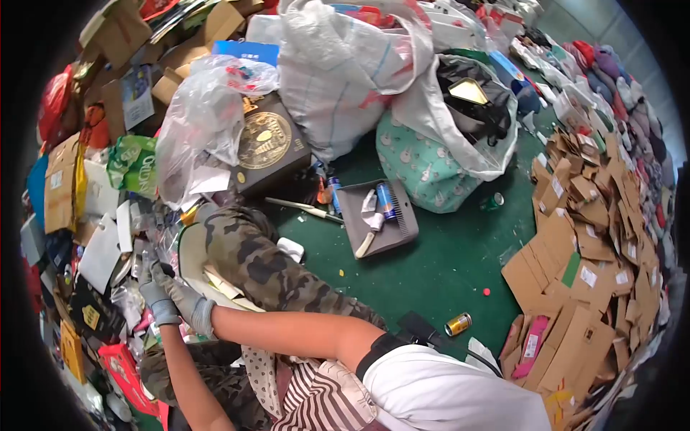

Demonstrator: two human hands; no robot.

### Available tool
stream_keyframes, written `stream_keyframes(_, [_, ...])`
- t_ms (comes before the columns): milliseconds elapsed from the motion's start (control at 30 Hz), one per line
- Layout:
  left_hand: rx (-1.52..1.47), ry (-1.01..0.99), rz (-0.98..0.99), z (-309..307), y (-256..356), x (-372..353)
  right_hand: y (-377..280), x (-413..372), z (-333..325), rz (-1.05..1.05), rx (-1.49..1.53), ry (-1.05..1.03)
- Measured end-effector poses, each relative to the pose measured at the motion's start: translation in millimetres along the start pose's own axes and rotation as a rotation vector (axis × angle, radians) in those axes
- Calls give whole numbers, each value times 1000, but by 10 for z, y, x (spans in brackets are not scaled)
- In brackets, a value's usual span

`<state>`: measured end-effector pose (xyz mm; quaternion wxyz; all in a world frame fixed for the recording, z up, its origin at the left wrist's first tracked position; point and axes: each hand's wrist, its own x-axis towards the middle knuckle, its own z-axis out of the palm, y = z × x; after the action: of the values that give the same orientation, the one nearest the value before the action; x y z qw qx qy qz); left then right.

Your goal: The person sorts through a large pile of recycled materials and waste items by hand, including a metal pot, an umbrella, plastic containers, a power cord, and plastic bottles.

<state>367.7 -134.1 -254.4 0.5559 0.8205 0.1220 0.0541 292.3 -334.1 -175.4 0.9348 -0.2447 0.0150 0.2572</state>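
Observation:
My left hand [157,296], in a grey glove, is at the left over the heap of mixed waste, its fingers closed beside some clear plastic. Touching it, my right hand [187,299], gloved too, has its fingers bent around a small dark thing [167,269] that I cannot make out. Both hands are close together, so what lies between the fingers is partly hidden. Below and left of them lie a black box [92,314] with a gold mark and a red package [128,373]. A pale container rim [188,255] stands beside my camouflage-clad leg [251,251].
A grey dustpan [352,215] holding a blue can and a brush lies on the green floor [438,266]. Behind stand a black box [269,144], a white sack [345,72] and a green patterned bag [424,161]. Flattened cardboard [568,251] is piled right; a gold can [458,324] lies nearby.

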Motion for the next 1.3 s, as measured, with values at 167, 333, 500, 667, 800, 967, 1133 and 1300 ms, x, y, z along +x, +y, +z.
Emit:
stream_keyframes(167, [-193,218,-188,507,-118,172,62,162,-96,89,46,-46])
stream_keyframes(333, [-419,328,-205,222,450,-121,105,190,32,-257,-305,-126])
stream_keyframes(500, [-412,107,41,437,958,-258,-159,530,22,-176,43,-118])
stream_keyframes(667, [150,256,146,152,146,353,-153,499,51,266,-108,119])
stream_keyframes(800, [131,310,207,214,-93,460,-576,-17,179,246,-134,70])
stream_keyframes(967, [1110,201,767,380,-355,486,-154,539,-153,-509,-220,128])
stream_keyframes(1133, [945,100,597,372,-554,526,-755,10,357,-444,-294,196])
stream_keyframes(1300, [958,142,441,17,-1082,971,-208,-126,57,77,-669,197])
